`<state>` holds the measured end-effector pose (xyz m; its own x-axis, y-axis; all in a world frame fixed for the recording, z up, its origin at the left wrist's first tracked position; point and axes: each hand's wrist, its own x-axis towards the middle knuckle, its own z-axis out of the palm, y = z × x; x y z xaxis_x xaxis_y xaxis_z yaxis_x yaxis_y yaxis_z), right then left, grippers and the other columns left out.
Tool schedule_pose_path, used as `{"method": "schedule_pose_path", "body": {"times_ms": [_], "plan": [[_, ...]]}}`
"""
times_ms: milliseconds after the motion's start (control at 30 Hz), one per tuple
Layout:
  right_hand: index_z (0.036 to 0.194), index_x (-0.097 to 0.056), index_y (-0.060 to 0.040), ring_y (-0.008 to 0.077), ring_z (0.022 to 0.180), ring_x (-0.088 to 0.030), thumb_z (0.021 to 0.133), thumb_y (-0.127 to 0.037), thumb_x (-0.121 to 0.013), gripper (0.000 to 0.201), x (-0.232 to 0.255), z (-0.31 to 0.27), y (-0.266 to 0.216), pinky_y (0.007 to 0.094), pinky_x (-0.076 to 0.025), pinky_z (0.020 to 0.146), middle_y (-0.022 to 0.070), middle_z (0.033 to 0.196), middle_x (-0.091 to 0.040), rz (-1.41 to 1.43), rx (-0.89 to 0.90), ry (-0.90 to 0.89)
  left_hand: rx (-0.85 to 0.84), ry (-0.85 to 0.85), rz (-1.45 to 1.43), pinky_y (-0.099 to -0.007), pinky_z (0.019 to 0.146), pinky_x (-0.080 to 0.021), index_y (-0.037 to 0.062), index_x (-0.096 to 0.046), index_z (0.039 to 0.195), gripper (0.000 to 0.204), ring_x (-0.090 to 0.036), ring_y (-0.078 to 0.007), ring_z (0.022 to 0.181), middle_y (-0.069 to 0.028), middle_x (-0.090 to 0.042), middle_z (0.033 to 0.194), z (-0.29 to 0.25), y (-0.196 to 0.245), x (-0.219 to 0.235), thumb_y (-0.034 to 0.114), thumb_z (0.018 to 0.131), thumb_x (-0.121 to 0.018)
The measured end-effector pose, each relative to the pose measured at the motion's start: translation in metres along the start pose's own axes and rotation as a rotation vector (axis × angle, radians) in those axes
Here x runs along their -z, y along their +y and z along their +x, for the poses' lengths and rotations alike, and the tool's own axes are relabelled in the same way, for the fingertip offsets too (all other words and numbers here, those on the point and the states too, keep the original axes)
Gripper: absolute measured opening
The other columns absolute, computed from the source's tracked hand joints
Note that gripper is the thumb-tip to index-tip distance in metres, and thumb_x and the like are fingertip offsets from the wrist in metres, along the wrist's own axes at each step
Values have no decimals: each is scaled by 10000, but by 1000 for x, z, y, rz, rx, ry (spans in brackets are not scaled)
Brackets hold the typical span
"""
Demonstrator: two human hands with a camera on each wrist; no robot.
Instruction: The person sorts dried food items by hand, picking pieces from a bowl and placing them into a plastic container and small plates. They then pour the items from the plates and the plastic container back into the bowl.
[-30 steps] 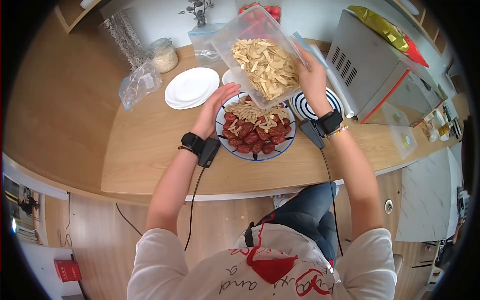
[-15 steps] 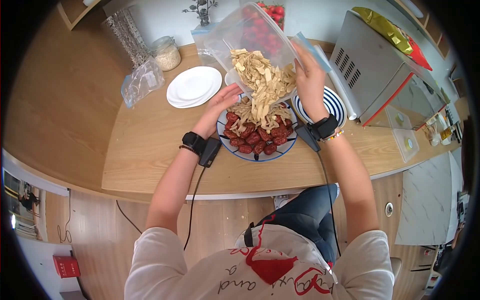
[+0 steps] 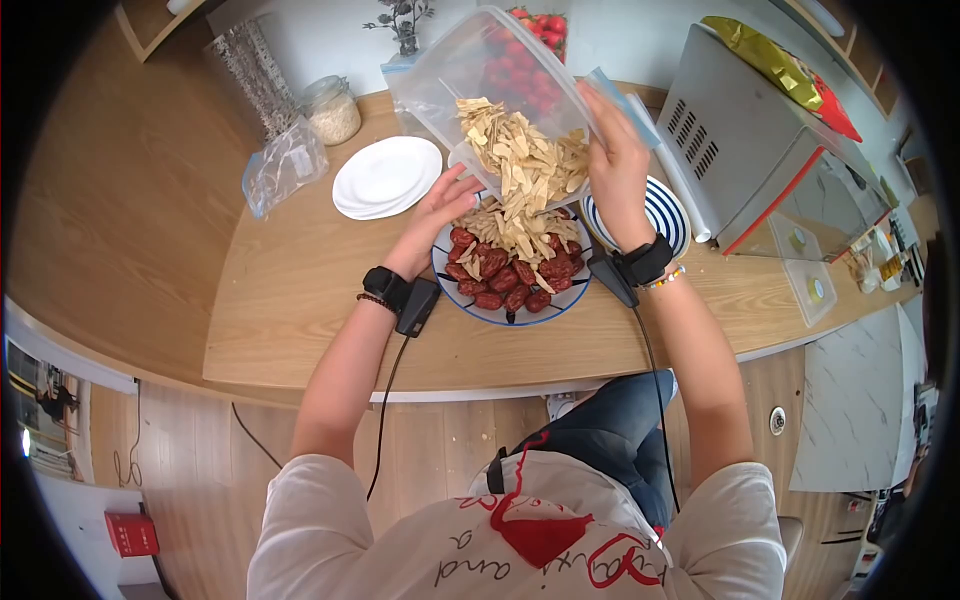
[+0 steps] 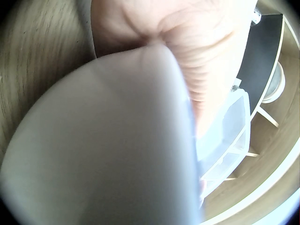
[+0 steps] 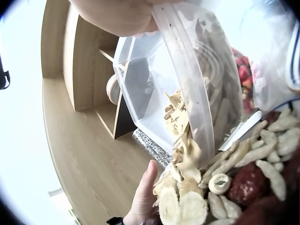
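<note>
My right hand (image 3: pixel 622 180) grips the side of a clear plastic container (image 3: pixel 440 85), tilted over a white bowl with a blue rim (image 3: pixel 567 302). Pale dried slices (image 3: pixel 520 165) slide over the container's lower edge and fall into the bowl. In the bowl lie wrinkled red dates (image 3: pixel 502 282) and, towards the back, slender pale pieces (image 3: pixel 485 218). My left hand (image 3: pixel 435 220) rests at the bowl's left side with fingers extended, close below the container. The bowl's outside (image 4: pixel 103 140) comes right up to the palm in the left wrist view.
Left of the bowl are stacked white plates (image 3: pixel 388 178), a clear zip bag (image 3: pixel 285 168) and a glass jar (image 3: pixel 331 112). A blue-striped plate (image 3: pixel 668 215), a white roll (image 3: pixel 690 205) and a grey oven-like appliance (image 3: pixel 690 110) stand right. Red fruit (image 3: pixel 548 35) is behind.
My right hand has tipped the container further, and the slices have slid down and begun pouring onto the dates. My left hand stays at the bowl's side, its fingers slightly shifted.
</note>
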<state>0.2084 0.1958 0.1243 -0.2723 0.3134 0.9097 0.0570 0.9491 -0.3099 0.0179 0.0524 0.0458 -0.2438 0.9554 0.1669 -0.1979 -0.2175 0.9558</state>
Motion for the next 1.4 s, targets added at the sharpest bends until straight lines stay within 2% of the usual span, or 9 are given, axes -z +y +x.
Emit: {"method": "schedule_pose_path", "body": {"times_ms": [433,833,933,1067,1267,1400], "plan": [[1196,-553,-57,296,1135,-505,686,162,-443,566,10,2,-5,367,-404,964,101,1237,-554,-61,79,-10,5,-17,13,-336,1061,-299,60,-210,1426,673,-332,-235,1308,-177,-345,1412,0,1,2,213,887,-585],[1202,-560,-78,295,1134,-504,683,169,-444,586,4,2,-10,368,-403,971,101,1233,-554,-10,42,-22,53,56,-37,-308,1050,-306,14,-221,1414,673,-362,-206,1287,-156,-387,1387,0,-1,3,258,897,-575],[1205,-560,-83,295,1129,-508,683,170,-442,592,6,1,-11,368,-407,968,97,1225,-559,-34,49,-12,16,-3,-45,-300,1043,-315,12,-220,1415,676,-373,-204,1278,-155,-402,1376,1,-2,4,268,898,-572],[1206,-562,-87,293,1127,-513,678,176,-443,601,7,2,-16,367,-415,960,91,1224,-563,-33,84,-4,47,0,-74,-300,1028,-340,6,-225,1410,667,-387,-204,1266,-162,-410,1369,4,-9,9,280,903,-561],[1204,-564,-90,286,1136,-509,673,178,-444,607,6,-3,-14,363,-412,966,83,1226,-565,-68,80,26,52,-9,-119,-319,1003,-389,-2,-247,1396,638,-417,-214,1243,-170,-405,1373,-6,8,-4,307,916,-532],[1210,-560,-90,280,1141,-506,676,171,-440,606,7,-3,-13,359,-401,977,86,1227,-564,-93,97,27,39,-18,-83,-320,1008,-386,2,-255,1393,618,-407,-215,1255,-167,-398,1381,-6,8,-4,314,926,-512]]}}
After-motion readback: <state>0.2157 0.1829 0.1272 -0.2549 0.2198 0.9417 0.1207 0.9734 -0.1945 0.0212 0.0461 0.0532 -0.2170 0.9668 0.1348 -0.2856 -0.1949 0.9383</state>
